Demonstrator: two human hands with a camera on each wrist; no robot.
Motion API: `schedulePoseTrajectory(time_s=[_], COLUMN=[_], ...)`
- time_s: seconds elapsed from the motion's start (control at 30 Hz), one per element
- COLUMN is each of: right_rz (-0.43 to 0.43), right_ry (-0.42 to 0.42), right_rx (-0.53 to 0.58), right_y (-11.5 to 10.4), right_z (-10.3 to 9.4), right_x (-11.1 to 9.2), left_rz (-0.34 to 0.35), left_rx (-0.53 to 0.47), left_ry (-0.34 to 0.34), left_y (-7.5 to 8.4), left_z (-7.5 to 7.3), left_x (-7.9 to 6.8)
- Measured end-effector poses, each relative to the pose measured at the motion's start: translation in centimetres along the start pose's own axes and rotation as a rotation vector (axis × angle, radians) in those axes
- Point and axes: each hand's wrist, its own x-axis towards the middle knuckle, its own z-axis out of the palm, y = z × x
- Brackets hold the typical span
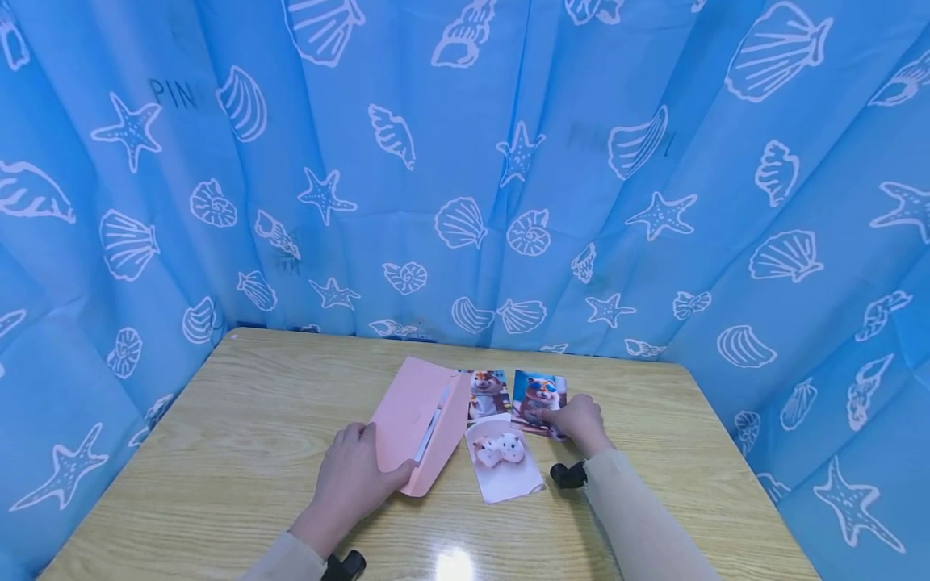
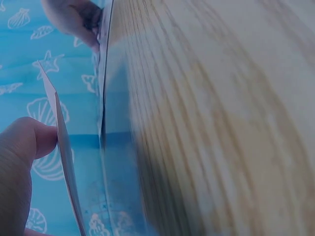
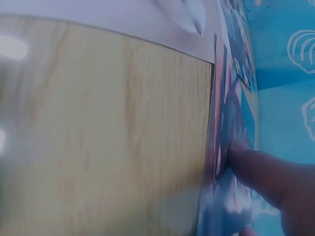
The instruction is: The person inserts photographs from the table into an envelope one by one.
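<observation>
My left hand (image 1: pixel 356 476) grips a pink envelope (image 1: pixel 410 403) by its lower part, with the thumb (image 2: pixel 42 140) against its face. The envelope is tilted up off the wood, its flap side open a little and white paper (image 1: pixel 429 436) showing inside. At the right, my right hand (image 1: pixel 577 421) holds the edge of a photo of a hamster in sunglasses (image 1: pixel 538 393), thumb (image 3: pixel 246 157) on the printed side. Beside it lies a photo of a hamster (image 1: pixel 487 391), partly behind the envelope. Nearer me is a pale photo of two white hamsters (image 1: pixel 501 476), slightly bent at one corner.
All of this is on a light wooden table (image 1: pixel 276 387). A blue curtain (image 1: pixel 465 161) with white shells and starfish hangs behind the table and along both sides. A bright light reflection shows on the wood near the front.
</observation>
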Motion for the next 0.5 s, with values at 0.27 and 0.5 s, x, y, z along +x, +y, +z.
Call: schedulePoseTrajectory(time_s=[0.27,0.5], right_rz=[0.027,0.017], right_ry=[-0.002,0.005], right_rx=[0.124,0.146], right_y=[0.06,0.41], right_z=[0.19,0.32], right_x=[-0.21,-0.38], left_rz=[-0.006,-0.003], left_rx=[-0.004,0.0], left_ry=[0.006,0.01], left_y=[-0.09,-0.09], left_z=[-0.09,-0.26], left_x=[-0.15,-0.28])
